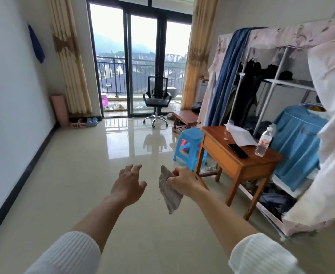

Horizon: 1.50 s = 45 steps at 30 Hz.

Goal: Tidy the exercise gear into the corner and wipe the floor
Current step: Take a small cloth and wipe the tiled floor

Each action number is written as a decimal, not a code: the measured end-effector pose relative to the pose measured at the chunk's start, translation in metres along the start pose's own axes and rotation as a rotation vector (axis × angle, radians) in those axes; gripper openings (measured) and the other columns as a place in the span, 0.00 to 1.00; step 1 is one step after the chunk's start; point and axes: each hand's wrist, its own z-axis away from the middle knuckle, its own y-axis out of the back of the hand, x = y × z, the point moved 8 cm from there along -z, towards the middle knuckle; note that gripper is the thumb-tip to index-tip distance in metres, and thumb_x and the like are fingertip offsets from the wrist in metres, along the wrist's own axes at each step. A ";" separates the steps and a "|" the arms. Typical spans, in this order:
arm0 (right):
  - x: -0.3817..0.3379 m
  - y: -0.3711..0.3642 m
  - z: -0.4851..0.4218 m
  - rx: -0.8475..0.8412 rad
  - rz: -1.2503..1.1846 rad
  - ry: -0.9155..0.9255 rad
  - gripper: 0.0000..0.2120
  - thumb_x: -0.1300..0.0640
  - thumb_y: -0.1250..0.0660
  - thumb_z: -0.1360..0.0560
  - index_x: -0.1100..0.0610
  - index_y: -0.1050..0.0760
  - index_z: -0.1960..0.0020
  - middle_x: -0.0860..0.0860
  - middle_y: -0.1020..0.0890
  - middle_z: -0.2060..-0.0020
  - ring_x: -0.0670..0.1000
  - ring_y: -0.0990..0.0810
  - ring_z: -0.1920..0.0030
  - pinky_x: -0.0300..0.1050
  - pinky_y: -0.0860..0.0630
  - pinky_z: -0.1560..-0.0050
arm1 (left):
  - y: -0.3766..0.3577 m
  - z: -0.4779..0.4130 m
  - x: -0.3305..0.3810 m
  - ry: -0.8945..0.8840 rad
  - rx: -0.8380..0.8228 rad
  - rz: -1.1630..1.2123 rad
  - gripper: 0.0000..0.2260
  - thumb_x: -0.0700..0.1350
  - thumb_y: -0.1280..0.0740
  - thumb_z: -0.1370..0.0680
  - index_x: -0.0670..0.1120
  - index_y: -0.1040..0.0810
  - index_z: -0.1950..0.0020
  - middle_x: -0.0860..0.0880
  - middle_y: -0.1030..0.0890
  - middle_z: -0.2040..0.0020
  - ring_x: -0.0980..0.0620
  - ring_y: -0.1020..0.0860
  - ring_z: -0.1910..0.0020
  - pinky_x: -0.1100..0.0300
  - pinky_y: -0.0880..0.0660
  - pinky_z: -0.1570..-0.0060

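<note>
Above the floor (79,186), right hand (184,181) gripping grey cloth (170,194), possibly towelling, left hand (128,182) spread just beside.

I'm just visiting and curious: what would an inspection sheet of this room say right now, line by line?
Surface: glossy pale tiled floor, one small dark speck near the hands.
Job's things: grey cloth hanging from the right hand; pink rolled mat upright in the far left corner, small pink and blue items beside it, too small to identify.
Clutter: blue stool; wooden table bearing a water bottle, phone and paper; office chair.
Grippers: left hand open, fingers spread, holding nothing; right hand pinches the cloth.
Cables: nothing seen.
Surroundings: balcony glass doors, curtains, fabric wardrobe of clothes.
</note>
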 end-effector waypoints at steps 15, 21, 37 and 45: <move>-0.118 -0.043 -0.418 -0.049 0.081 0.149 0.05 0.60 0.38 0.27 0.57 0.24 0.53 0.50 0.23 0.61 0.47 0.24 0.60 0.39 0.27 0.63 | 0.030 -0.382 -0.144 0.097 0.103 -0.017 0.27 0.46 0.39 0.23 0.47 0.42 0.25 0.44 0.41 0.25 0.45 0.43 0.26 0.50 0.39 0.30; -0.165 -0.056 -0.584 -0.126 0.083 0.153 0.07 0.60 0.38 0.28 0.60 0.23 0.53 0.51 0.21 0.61 0.49 0.24 0.60 0.40 0.29 0.65 | 0.056 -0.532 -0.189 0.159 0.185 -0.022 0.27 0.49 0.38 0.23 0.48 0.41 0.25 0.43 0.44 0.24 0.45 0.45 0.26 0.50 0.37 0.32; -0.337 -0.213 -0.983 -0.253 0.142 0.328 0.03 0.60 0.38 0.29 0.58 0.26 0.59 0.49 0.24 0.65 0.49 0.27 0.63 0.39 0.33 0.66 | 0.121 -0.877 -0.432 0.348 0.321 0.000 0.24 0.47 0.38 0.23 0.47 0.37 0.27 0.43 0.41 0.25 0.46 0.42 0.27 0.50 0.35 0.34; -0.400 -0.262 -1.177 -0.272 0.142 0.276 0.04 0.61 0.38 0.30 0.58 0.24 0.58 0.50 0.22 0.64 0.49 0.25 0.62 0.40 0.32 0.68 | 0.150 -1.044 -0.540 0.438 0.300 0.011 0.24 0.47 0.40 0.23 0.47 0.37 0.27 0.44 0.41 0.25 0.46 0.42 0.27 0.51 0.35 0.34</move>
